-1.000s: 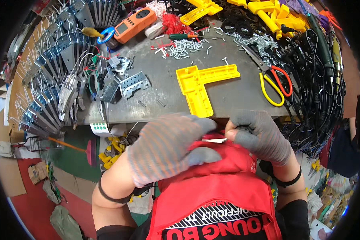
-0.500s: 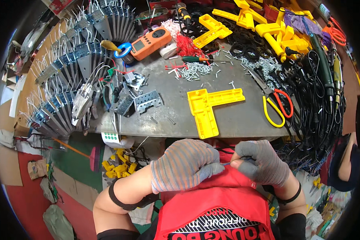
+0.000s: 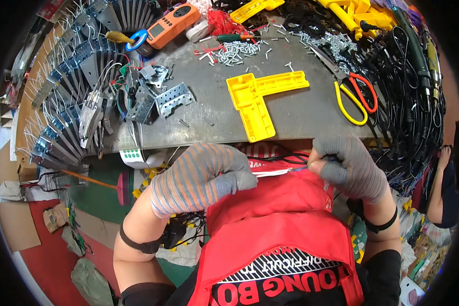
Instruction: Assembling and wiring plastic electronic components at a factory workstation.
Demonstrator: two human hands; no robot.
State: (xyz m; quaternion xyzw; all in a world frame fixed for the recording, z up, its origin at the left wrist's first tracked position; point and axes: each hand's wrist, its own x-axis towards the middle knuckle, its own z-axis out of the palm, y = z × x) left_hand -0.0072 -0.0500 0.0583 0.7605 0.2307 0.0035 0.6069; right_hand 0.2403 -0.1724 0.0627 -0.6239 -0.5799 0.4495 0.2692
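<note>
In front of my red apron, both my hands wear grey striped knitted gloves. My left hand [image 3: 206, 176] is closed on a white wire [image 3: 270, 173] that sticks out to the right. My right hand [image 3: 349, 167] pinches a thin blue wire [image 3: 300, 169] between thumb and forefinger. The two wires meet in the gap between the hands; how they are joined is too small to make out. Just beyond, at the table's near edge, lies an open yellow plastic half-shell [image 3: 255, 109] shaped like a handle. Black cords [image 3: 278, 154] run by the table edge behind the wires.
Scissors [image 3: 351, 92] and a heap of black cables [image 3: 403, 102] lie at right. Screws [image 3: 237, 53], a screwdriver [image 3: 234, 37], an orange meter [image 3: 173, 25] and a solder spool [image 3: 137, 41] are farther back. Metal brackets [image 3: 173, 99] and stacked metal parts [image 3: 61, 135] fill the left.
My hands have drawn apart, and a white wire now shows between them with the blue one. The view has shifted, so the table items sit higher in the picture.
</note>
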